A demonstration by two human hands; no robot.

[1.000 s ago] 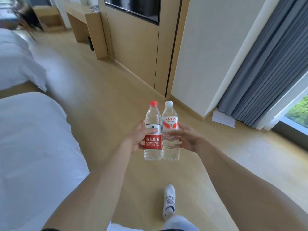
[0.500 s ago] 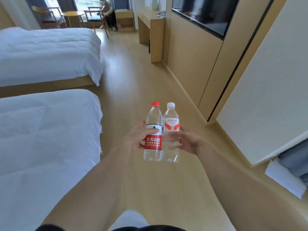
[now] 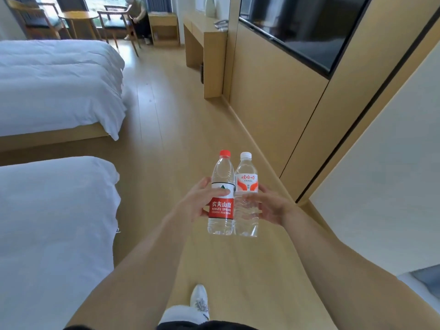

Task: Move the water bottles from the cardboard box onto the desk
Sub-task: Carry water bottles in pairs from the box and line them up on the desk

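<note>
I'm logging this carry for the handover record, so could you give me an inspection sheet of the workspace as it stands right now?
Surface: wooden desk stands far ahead by the wall; a kettle and a small grey object sit on it.
Job's things: red-capped bottle and white-capped bottle, upright, side by side, carried above the floor; cardboard box not seen.
Clutter: nothing seen on the floor path.
Grips: left hand holds the red-capped bottle; right hand holds the white-capped bottle.
Cables: nothing seen.
Surroundings: two white beds on the left, wall-mounted TV on the right, chairs, a round table and a seated person at the far end.
</note>
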